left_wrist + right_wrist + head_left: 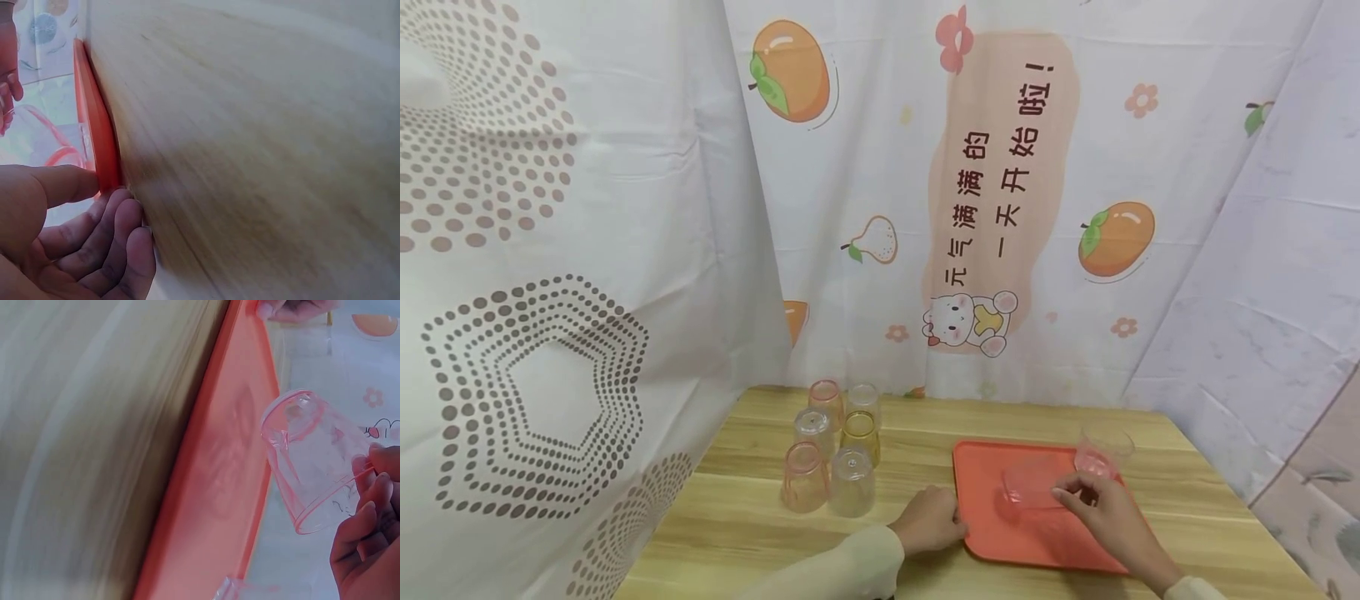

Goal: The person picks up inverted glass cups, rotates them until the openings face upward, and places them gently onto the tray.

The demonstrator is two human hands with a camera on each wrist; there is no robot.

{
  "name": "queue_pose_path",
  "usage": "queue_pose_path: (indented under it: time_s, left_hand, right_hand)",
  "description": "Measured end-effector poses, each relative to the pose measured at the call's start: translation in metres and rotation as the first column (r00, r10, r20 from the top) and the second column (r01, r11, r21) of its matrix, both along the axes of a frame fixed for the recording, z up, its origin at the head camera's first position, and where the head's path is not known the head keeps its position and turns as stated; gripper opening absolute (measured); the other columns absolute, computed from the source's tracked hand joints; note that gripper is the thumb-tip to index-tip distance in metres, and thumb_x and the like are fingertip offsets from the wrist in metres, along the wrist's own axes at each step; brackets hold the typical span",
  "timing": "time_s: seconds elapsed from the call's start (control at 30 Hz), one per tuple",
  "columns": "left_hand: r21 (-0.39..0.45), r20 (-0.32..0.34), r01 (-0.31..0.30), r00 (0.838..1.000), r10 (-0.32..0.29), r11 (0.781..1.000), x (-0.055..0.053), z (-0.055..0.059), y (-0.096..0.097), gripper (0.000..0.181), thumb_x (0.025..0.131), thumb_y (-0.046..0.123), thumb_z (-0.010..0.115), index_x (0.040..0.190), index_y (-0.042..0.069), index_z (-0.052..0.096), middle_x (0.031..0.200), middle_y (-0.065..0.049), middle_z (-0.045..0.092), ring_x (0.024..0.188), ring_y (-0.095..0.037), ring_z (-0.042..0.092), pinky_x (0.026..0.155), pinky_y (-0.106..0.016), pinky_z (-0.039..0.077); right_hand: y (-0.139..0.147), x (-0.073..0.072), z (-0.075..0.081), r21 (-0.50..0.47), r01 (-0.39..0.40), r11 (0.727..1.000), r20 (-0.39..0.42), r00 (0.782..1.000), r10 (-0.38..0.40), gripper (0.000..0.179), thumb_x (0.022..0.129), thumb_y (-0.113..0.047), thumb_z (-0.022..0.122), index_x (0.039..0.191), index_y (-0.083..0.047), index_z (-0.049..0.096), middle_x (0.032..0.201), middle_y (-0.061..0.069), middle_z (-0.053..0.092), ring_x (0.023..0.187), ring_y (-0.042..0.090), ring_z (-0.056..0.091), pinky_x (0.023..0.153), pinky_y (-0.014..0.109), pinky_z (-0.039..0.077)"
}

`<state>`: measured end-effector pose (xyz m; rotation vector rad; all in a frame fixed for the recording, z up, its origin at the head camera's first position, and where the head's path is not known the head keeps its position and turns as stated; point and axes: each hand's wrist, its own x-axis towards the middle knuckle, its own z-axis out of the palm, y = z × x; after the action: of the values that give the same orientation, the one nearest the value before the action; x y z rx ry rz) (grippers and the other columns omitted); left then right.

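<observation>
My right hand [1101, 508] pinches a clear pink plastic cup [1032, 485] by its rim. In the right wrist view this cup [315, 459] is held over the red tray [212, 481], tilted, with its closed end away from the fingers [357, 532]. My left hand [931, 523] grips the near left edge of the tray [1000, 533]. The left wrist view shows the thumb [72, 182] on the tray's rim and the other fingers curled against its outer side. A second clear cup [1105, 450], pinkish low down, is at the tray's far right corner.
To the left of the tray, several upside-down cups stand close together in two rows: pink [806, 479], clear [852, 483] and yellow [861, 435] ones among them. The wooden table [737, 533] meets printed curtains [865, 333] at the back and sides.
</observation>
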<state>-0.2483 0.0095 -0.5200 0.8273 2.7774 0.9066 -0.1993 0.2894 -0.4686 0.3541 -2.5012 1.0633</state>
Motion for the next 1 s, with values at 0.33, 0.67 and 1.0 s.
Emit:
queue_pose_path:
  time_s: [0.33,0.67,1.0]
  left_hand:
    - [-0.013,0.010,-0.012,1.000,0.012,1.000,0.002,0.003,0.001,0.053,0.089,0.019,0.079,0.047,0.018,0.045,0.039,0.014,0.032,0.035,0.000,0.027,0.036,-0.017,0.021]
    - [-0.035,0.004,-0.019,1.000,0.019,0.999,0.001,0.001,0.001,0.053,0.088,0.021,0.081,0.050,0.018,0.044,0.041,0.014,0.031,0.036,0.000,0.026,0.037,-0.018,0.023]
    - [-0.066,-0.017,0.003,1.000,-0.004,0.998,0.002,0.001,0.002,0.051,0.089,0.023,0.081,0.051,0.017,0.047,0.041,0.014,0.033,0.037,0.000,0.028,0.037,-0.019,0.025]
  right_hand:
    - [0.022,-0.004,0.002,0.134,0.035,0.990,-0.149,0.989,-0.015,0.019,0.084,-0.004,0.082,0.086,-0.019,0.071,0.074,-0.016,0.059,0.061,0.000,0.044,0.053,0.023,0.037]
    - [0.041,-0.004,0.003,0.264,0.125,0.956,-0.191,0.979,-0.076,0.025,0.078,-0.002,0.085,0.086,-0.019,0.068,0.075,-0.018,0.056,0.062,-0.003,0.042,0.052,0.024,0.038]
    - [0.059,-0.003,0.002,0.338,0.170,0.926,-0.171,0.978,-0.117,0.025,0.078,-0.001,0.081,0.082,-0.020,0.065,0.074,-0.016,0.055,0.062,-0.003,0.042,0.052,0.025,0.038]
